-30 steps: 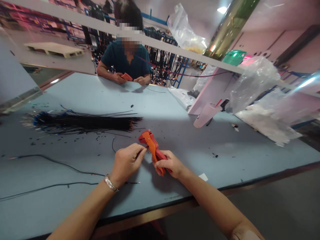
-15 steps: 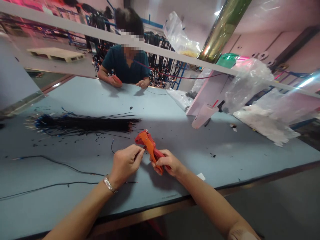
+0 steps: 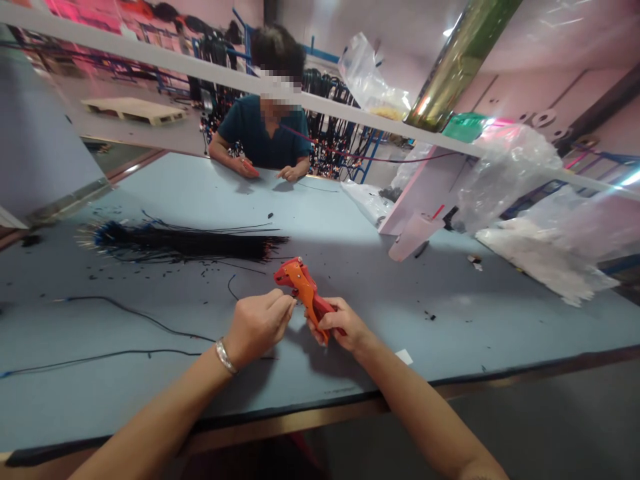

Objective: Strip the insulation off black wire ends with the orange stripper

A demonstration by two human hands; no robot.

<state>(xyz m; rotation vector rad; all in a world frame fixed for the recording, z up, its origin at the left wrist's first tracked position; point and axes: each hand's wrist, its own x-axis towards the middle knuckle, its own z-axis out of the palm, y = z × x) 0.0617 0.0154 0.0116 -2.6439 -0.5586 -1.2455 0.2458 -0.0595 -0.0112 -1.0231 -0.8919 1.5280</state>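
One black wire bundle (image 3: 200, 244) beyond the hands (image 3: 259, 327), dark scraps (image 3: 271, 215) nearby

The view has swung left, revealing the blue tip (image 3: 5, 375) of the near cable (image 3: 135, 351). The orange tool (image 3: 302, 285) in the right hand (image 3: 346, 327) leans slightly further left. Far side, a co-worker (image 3: 263, 133) has parted a red tool (image 3: 252, 171) from their other hand (image 3: 289, 173).
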